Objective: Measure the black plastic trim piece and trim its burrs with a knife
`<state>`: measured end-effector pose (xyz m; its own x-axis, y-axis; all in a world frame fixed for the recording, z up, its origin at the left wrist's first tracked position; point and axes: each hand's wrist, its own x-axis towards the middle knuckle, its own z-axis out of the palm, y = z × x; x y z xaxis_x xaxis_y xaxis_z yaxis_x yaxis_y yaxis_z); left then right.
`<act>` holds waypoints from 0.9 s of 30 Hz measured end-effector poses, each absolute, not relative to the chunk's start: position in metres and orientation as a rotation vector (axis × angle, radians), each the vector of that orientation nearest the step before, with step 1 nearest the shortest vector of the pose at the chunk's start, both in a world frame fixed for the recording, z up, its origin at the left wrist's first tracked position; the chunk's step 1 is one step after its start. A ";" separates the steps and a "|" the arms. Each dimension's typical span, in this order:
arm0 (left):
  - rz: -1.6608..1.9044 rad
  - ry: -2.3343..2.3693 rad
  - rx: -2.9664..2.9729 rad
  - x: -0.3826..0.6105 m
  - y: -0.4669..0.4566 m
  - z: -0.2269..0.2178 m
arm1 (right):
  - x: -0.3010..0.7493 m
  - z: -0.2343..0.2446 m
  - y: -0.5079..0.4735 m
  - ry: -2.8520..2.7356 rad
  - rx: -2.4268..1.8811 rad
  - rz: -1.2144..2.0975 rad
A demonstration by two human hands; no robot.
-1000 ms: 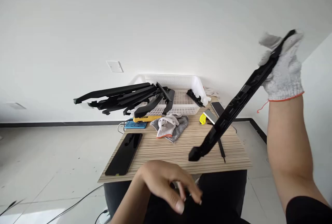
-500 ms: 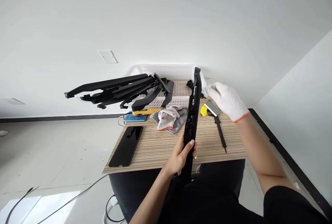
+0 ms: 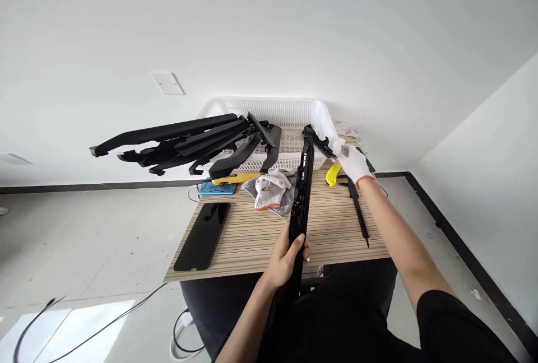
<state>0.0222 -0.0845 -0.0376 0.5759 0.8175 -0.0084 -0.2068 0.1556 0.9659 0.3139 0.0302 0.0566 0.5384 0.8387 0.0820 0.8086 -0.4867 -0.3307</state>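
Observation:
My bare left hand (image 3: 286,259) is closed around the lower part of a long black plastic trim piece (image 3: 303,184). The piece stands nearly upright over the front of the table, its inner side with slots and clips facing me. My right hand (image 3: 353,162), in a white knit glove with an orange cuff, is at the table's back right, beside the basket. Its fingers are bent, and what they grip is hidden. A dark flat edge (image 3: 365,159) shows just behind it. Close by lie a yellow-handled tool (image 3: 333,174) and a black caliper (image 3: 357,209).
A white plastic basket (image 3: 317,111) holds several black trim pieces (image 3: 185,139) jutting left past its rim. In front are a yellow cutter (image 3: 237,178), a blue object (image 3: 216,188), a glove on a grey cloth (image 3: 271,190) and a phone (image 3: 202,235). Cables (image 3: 113,321) trail on the floor.
My right hand has moved from beside the trim piece's top down to the table's right side. The pale flat plate that lay there no longer shows. The trim piece appears slightly further left.

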 end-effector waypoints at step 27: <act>0.781 0.671 1.219 0.017 -0.085 -0.039 | 0.298 0.041 -0.106 -1.421 -2.937 0.418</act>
<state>0.0169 -0.0853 -0.0386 0.5728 0.8188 -0.0370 -0.1599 0.1559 0.9747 0.2984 -0.1059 0.0413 0.5968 0.7483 -0.2896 0.7858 -0.6181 0.0225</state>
